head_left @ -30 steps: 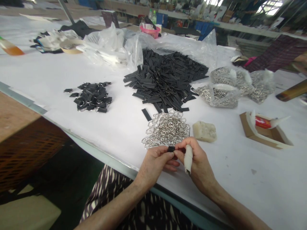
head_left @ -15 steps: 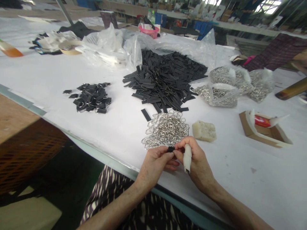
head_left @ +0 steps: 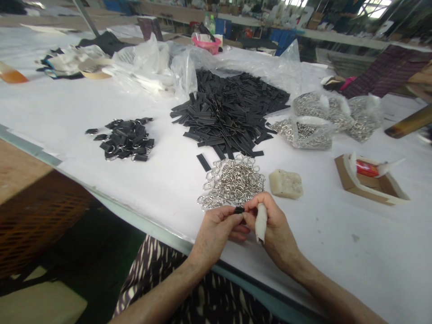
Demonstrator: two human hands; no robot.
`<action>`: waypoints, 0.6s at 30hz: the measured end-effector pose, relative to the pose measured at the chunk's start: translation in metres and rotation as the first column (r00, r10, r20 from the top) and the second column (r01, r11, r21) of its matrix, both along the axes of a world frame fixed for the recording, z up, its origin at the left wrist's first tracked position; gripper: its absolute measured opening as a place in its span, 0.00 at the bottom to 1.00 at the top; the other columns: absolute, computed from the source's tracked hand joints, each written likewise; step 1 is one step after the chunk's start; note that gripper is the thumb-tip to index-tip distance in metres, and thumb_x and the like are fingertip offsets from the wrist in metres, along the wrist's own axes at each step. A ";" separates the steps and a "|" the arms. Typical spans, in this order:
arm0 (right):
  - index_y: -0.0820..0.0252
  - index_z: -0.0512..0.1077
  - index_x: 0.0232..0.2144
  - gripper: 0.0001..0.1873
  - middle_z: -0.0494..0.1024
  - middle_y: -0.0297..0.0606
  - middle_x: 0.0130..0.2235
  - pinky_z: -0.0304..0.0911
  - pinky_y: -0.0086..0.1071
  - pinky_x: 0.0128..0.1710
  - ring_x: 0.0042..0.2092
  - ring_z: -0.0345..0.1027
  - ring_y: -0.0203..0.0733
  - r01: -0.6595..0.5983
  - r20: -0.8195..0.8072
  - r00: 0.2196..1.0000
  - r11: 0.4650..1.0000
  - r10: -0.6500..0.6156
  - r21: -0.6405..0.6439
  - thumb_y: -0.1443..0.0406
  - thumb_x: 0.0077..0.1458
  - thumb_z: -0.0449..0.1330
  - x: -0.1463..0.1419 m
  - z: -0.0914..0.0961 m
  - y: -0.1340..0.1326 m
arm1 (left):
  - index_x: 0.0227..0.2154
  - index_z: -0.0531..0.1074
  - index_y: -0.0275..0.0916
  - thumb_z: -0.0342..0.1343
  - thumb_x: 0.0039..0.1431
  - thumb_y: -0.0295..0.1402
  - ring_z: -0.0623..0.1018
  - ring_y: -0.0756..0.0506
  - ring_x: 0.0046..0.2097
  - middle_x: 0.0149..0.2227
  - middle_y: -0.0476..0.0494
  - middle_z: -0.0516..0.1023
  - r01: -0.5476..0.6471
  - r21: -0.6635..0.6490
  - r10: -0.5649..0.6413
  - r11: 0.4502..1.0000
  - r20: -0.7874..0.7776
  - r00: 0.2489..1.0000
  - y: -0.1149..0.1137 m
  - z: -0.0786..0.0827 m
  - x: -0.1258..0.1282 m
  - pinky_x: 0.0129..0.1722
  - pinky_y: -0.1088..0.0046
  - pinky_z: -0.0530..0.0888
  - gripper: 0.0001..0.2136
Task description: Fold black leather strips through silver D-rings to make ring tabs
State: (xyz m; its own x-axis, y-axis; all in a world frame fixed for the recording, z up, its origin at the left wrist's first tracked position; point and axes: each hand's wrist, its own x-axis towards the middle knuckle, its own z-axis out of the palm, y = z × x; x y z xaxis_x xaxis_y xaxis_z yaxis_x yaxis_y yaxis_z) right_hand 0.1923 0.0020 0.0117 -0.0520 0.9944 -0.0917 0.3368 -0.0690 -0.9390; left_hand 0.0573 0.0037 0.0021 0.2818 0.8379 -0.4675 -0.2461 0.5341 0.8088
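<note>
Between my fingertips is a small black strip [head_left: 239,210], pinched from both sides; whether a ring is in it I cannot tell. My left hand [head_left: 219,229] grips its left end, and my right hand [head_left: 270,220] closes on its right end. A whitish wrapped handle [head_left: 261,223] of some tool also lies in my right hand; its working end is hidden. Just beyond my fingers lies a heap of silver metal D-rings [head_left: 241,180]. Farther back rises a big pile of flat black strips [head_left: 229,112]. At the left sit black strips folded round rings [head_left: 128,137].
Right of the rings stands a pale wax-like block [head_left: 286,183]. A small cardboard box [head_left: 357,184] holds a red tube [head_left: 367,168]. Clear bags of rings [head_left: 310,132] lie at the right, and crumpled plastic [head_left: 148,67] at the back. The table's edge [head_left: 162,228] runs close to my forearms.
My hands keep the same pinch on the black strip, with hardly any finger movement. The whole view has shifted slightly, so things appear a little farther left.
</note>
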 end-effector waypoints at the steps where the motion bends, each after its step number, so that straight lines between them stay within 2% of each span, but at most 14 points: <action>1: 0.55 0.61 0.30 0.05 0.69 0.30 0.29 0.60 0.28 0.28 0.29 0.61 0.35 0.001 0.017 1.000 1.000 -0.001 0.000 0.68 0.51 0.56 0.000 0.000 0.000 | 0.30 0.74 0.34 0.54 0.53 0.31 0.78 0.46 0.30 0.29 0.43 0.79 -0.003 -0.001 0.003 1.000 -0.002 1.000 0.000 0.000 0.000 0.32 0.68 0.76 0.06; 5: 0.55 0.62 0.30 0.04 0.70 0.30 0.28 0.59 0.28 0.29 0.29 0.62 0.35 -0.004 0.070 0.998 1.000 0.003 0.012 0.68 0.51 0.56 0.001 -0.002 0.001 | 0.27 0.73 0.34 0.55 0.52 0.30 0.78 0.47 0.28 0.26 0.44 0.78 -0.026 0.001 0.026 1.000 -0.020 0.999 0.001 0.002 0.000 0.29 0.70 0.76 0.05; 10: 0.55 0.63 0.31 0.04 0.72 0.31 0.29 0.61 0.29 0.29 0.29 0.64 0.35 -0.031 0.038 0.999 0.999 0.030 0.027 0.66 0.51 0.57 0.005 0.003 0.001 | 0.26 0.73 0.34 0.56 0.51 0.30 0.78 0.48 0.26 0.25 0.45 0.77 -0.045 -0.005 0.045 0.999 -0.023 0.999 0.002 0.003 -0.004 0.25 0.75 0.75 0.05; 18: 0.55 0.60 0.28 0.10 0.73 0.33 0.28 0.61 0.29 0.26 0.28 0.64 0.37 -0.022 0.116 0.993 0.978 -0.002 0.207 0.61 0.51 0.60 0.023 0.026 0.005 | 0.23 0.73 0.33 0.57 0.50 0.31 0.76 0.51 0.22 0.25 0.44 0.78 -0.071 -0.055 0.070 0.996 -0.021 0.997 0.004 0.005 -0.008 0.22 0.78 0.73 0.06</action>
